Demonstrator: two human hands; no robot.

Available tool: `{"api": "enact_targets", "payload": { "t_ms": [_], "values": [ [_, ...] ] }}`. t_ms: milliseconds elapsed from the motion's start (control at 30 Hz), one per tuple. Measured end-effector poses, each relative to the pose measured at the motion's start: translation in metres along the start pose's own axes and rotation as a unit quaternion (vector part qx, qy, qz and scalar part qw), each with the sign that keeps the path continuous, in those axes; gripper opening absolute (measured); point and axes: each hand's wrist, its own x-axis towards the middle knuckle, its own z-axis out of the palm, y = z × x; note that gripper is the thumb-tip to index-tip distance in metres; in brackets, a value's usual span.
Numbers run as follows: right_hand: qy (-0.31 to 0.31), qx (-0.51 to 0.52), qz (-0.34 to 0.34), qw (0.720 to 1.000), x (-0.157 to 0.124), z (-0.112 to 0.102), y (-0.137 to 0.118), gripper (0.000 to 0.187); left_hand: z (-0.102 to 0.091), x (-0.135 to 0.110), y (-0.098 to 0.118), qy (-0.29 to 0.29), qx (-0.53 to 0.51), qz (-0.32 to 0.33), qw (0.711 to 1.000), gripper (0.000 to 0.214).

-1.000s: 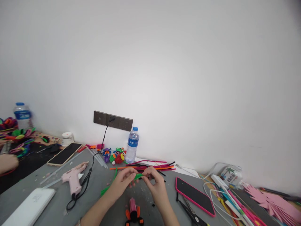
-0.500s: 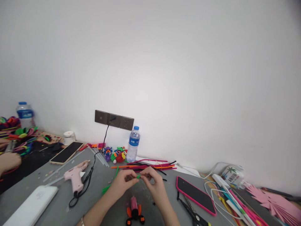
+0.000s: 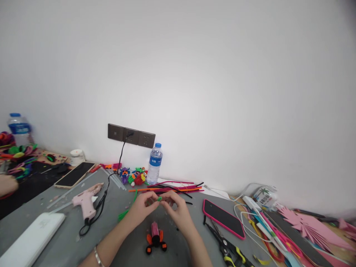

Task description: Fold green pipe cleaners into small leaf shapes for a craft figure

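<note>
My left hand (image 3: pixel 144 206) and my right hand (image 3: pixel 177 210) meet above the grey table, fingertips pinched together on a small green pipe cleaner piece (image 3: pixel 159 199). Most of the piece is hidden by my fingers. Below them on the table is a small figure (image 3: pixel 155 236) with a pink body, orange side parts and black-and-orange round ends. A longer green pipe cleaner (image 3: pixel 122 215) lies left of my left wrist. Behind my hands is a bundle of pink, orange and black pipe cleaners (image 3: pixel 178 188).
Left are a pink glue gun (image 3: pixel 86 202), a white power bank (image 3: pixel 33 239) and a phone (image 3: pixel 75 174). A water bottle (image 3: pixel 154 165) stands behind. Right are a pink-cased phone (image 3: pixel 224 218) and black-yellow pliers (image 3: pixel 225 244). Another person's hand (image 3: pixel 7 184) is far left.
The whole view has shifted a little, so things sit higher and farther left. My hands keep their pinch on the green piece, with its rounded end showing more clearly.
</note>
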Motion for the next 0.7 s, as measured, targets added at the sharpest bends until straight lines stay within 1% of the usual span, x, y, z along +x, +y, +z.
{"api": "enact_targets", "payload": {
  "t_ms": [100, 333, 433, 600, 700],
  "values": [
    [-0.005, 0.004, 0.001, 1.0, 0.0004, 0.0033, 0.0009, 0.005, 0.0021, -0.0011, 0.0027, -0.016, 0.0, -0.008, 1.0, 0.021],
    [0.014, 0.006, -0.016, 1.0, 0.0005, 0.0048, 0.0038, 0.011, 0.0035, -0.0018, 0.0045, -0.028, 0.006, -0.011, 1.0, 0.018],
    [0.016, 0.022, -0.001, 1.0, -0.0007, 0.0054, 0.004, 0.009, 0.0036, -0.0018, 0.005, -0.036, 0.008, -0.016, 0.999, 0.019],
    [0.018, 0.059, 0.025, 0.998, -0.0011, 0.0046, 0.0043, 0.006, 0.0038, -0.0015, 0.0063, -0.033, 0.016, -0.014, 0.999, 0.018],
    [0.008, 0.062, 0.038, 0.997, -0.0002, 0.0035, 0.0025, 0.008, 0.0037, -0.0016, 0.0043, -0.033, 0.019, -0.016, 0.999, 0.02]
  ]
}}
